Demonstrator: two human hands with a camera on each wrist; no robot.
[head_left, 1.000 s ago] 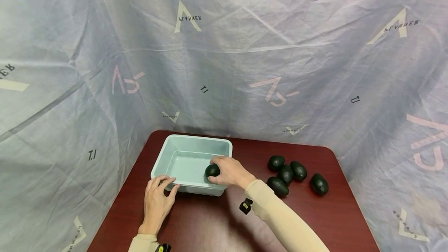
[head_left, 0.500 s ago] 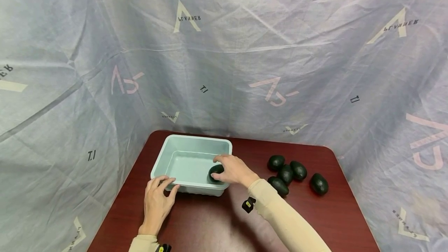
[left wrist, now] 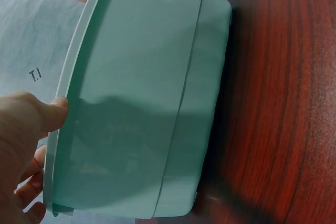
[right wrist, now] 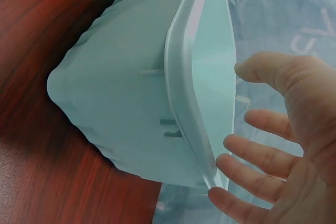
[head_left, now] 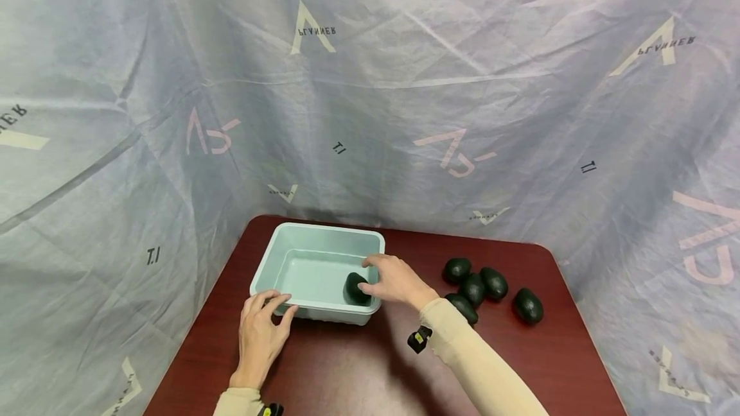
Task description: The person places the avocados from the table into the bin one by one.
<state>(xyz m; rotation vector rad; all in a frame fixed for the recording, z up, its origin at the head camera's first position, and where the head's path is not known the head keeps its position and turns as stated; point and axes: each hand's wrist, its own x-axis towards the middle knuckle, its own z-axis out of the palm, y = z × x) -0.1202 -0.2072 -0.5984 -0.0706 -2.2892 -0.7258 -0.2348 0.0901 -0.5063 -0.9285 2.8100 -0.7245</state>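
A pale green plastic tub [head_left: 318,230] stands at the left of the table. My left hand [head_left: 260,336] holds its near rim at the left, the thumb [left wrist: 52,115] outside and the fingers over the edge. One dark green avocado [head_left: 355,289] lies inside the tub in its near right corner. Above the right rim is my right hand [head_left: 399,281], its fingers spread and relaxed, holding nothing; the thumb overlaps the avocado in the head view. In the right wrist view the loosely bent fingers [right wrist: 262,156] are by the tub's rim, and the avocado is hidden.
Several avocados [head_left: 473,289] lie grouped on the right of the dark red table [head_left: 335,364], with a single avocado [head_left: 527,306] a little apart. A grey printed cloth [head_left: 370,108] hangs behind and around the table.
My right hand has let go of the avocado and drawn back to the right. The avocado has shifted slightly right and turned in the tub's corner. The left hand has stayed in place.
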